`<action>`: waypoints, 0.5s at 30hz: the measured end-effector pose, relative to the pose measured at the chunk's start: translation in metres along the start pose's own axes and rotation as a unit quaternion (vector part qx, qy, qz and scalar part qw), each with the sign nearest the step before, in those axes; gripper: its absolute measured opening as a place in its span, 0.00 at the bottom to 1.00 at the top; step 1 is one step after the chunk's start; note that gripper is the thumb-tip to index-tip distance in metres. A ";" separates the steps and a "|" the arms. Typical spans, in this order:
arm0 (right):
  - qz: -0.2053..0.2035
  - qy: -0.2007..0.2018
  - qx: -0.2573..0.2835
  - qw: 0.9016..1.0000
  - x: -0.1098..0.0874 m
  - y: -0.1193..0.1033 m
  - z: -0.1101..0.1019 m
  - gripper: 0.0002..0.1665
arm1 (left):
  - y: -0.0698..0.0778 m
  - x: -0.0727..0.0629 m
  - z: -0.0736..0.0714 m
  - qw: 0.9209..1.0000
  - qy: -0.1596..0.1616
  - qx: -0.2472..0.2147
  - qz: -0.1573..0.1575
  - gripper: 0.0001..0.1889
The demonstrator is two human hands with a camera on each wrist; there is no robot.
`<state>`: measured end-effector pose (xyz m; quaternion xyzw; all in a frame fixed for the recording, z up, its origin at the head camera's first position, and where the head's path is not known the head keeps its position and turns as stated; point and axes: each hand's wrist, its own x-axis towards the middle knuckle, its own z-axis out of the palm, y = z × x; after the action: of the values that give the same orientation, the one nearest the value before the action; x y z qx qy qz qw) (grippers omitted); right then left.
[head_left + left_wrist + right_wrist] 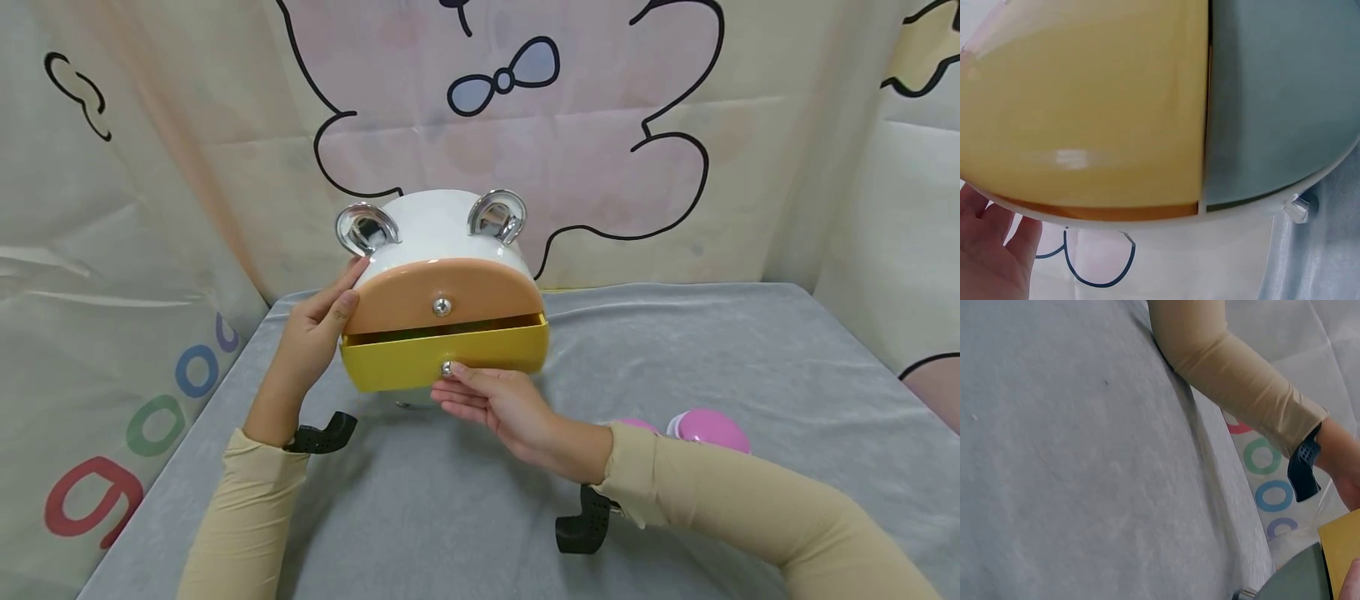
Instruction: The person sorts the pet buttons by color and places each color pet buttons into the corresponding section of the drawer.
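Observation:
A small rounded drawer box with a white shell [442, 218] and two silver round ears [498, 217] is near the table's far side. Its orange top drawer [390, 298] is closed and bears a silver knob [442, 307]. Below it the yellow drawer [390, 362] stands partly pulled out, a dark gap along its top. My left hand [315, 337] grips the box's left side, thumb at the front edge. With thumb and forefinger my right hand [510, 408] pinches the yellow drawer's knob [447, 367]. A grey-green lowest drawer [1285, 94] shows in the left wrist view.
Pink round objects [708, 429] lie on the grey cloth-covered table [750, 350], partly behind the right sleeve. Printed curtains [600, 192] close in the back and sides. A black strap mount [585, 525] hangs from the right wrist.

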<state>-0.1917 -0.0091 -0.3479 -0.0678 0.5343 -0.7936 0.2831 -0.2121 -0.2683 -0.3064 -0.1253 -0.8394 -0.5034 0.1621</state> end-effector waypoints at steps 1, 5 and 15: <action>-0.002 0.003 0.001 1.000 0.002 0.000 0.000 0.22 | 0.000 0.000 0.000 1.000 0.000 -0.001 -0.001 0.23; -0.011 0.011 -0.001 1.000 0.010 -0.002 -0.002 0.22 | 0.000 0.001 0.001 1.000 -0.002 -0.003 0.000 0.23; -0.015 0.005 -0.019 1.000 0.019 -0.002 -0.005 0.21 | -0.001 0.001 0.000 1.000 -0.003 -0.003 -0.003 0.23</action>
<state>-0.2100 -0.0140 -0.3521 -0.0777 0.5496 -0.7878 0.2671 -0.2134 -0.2689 -0.3066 -0.1245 -0.8386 -0.5063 0.1579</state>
